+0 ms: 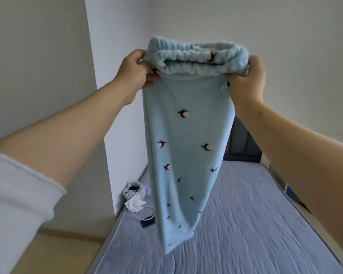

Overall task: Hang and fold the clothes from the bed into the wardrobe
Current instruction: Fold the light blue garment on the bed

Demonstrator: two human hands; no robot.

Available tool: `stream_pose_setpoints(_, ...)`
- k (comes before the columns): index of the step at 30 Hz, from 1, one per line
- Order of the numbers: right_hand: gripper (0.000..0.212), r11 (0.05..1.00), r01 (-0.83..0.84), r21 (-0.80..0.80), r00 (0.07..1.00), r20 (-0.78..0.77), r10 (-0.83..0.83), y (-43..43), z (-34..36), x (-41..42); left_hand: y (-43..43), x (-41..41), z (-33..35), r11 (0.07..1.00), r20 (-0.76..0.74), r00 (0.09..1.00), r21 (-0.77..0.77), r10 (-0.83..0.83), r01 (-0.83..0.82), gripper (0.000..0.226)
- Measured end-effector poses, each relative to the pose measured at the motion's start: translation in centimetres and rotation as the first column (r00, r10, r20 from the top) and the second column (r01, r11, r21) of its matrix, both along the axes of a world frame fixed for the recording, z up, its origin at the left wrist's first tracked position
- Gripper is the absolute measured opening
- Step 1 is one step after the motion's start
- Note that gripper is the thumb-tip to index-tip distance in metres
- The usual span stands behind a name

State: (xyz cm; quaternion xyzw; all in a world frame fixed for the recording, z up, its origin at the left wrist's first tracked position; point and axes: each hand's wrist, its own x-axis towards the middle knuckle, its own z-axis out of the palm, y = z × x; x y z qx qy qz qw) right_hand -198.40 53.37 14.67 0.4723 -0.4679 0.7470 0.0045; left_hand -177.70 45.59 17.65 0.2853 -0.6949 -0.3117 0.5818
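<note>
Left hand (136,69) and right hand (246,80) grip blue fleece trousers (186,135) by the waistband above the mattress (246,224).

The trousers (186,135) held up between the left grip (140,70) and the right grip (246,82) are pale blue fleece. Small dark birds are scattered over them, each with a white-pink blotch. The gathered waistband at grip height is the same pale blue.

Below both grips the bed (246,224) is grey-lavender, quilted in wavy stitched lines. Under the right grip the headboard (244,143) is dark grey. Well below the left grip lie a black phone (147,222) and a whitish bag (134,191) with dark contents.

The sleeve (14,204) behind the left grip is white. The walls (38,56) are off-white and the floor (48,254) is tan.
</note>
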Motion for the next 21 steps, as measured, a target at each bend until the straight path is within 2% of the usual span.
stream_pose_setpoints(5, 0.029, 1.0, -0.021, -0.018, 0.999, -0.038, 0.02, 2.2, -0.4, 0.9, 2.2, 1.5, -1.1, 0.998, 0.004, 0.999, 0.028, -0.054, 0.053, 0.025)
stream_pose_setpoints(9, 0.028, 0.997, -0.04, 0.064, 0.996, -0.075, 0.045, 4.3, -4.1, 0.9, 4.0, 2.5, -4.7, 0.997, 0.114, 0.991, -0.037, 0.069, -0.065, 0.024)
stream_pose_setpoints(11, 0.028, 0.99, -0.03, 0.135, 0.996, -0.073, 0.04, 5.3, -7.1, 0.6, 4.8, 2.8, -7.8, 0.997, 0.155, 0.985, -0.026, 0.073, -0.07, 0.021)
stream_pose_setpoints(16, 0.029, 0.937, -0.079, 0.34, 0.995, -0.035, 0.096, 7.7, -17.6, 0.4, 6.2, 3.5, -18.7, 0.979, 0.256, 0.967, 0.202, -0.012, -0.041, 0.02)
stream_pose_setpoints(18, 0.026, 0.873, -0.126, 0.471, 0.99, 0.012, 0.137, 8.7, -22.5, 0.3, 6.9, 3.7, -23.9, 0.943, 0.311, 0.949, 0.329, -0.057, -0.052, 0.021)
stream_pose_setpoints(21, 0.021, 0.72, -0.215, 0.66, 0.976, 0.11, 0.19, 10.6, -29.9, 0.1, 8.6, 4.3, -31.7, 0.867, 0.375, 0.914, 0.495, -0.154, -0.057, 0.021)
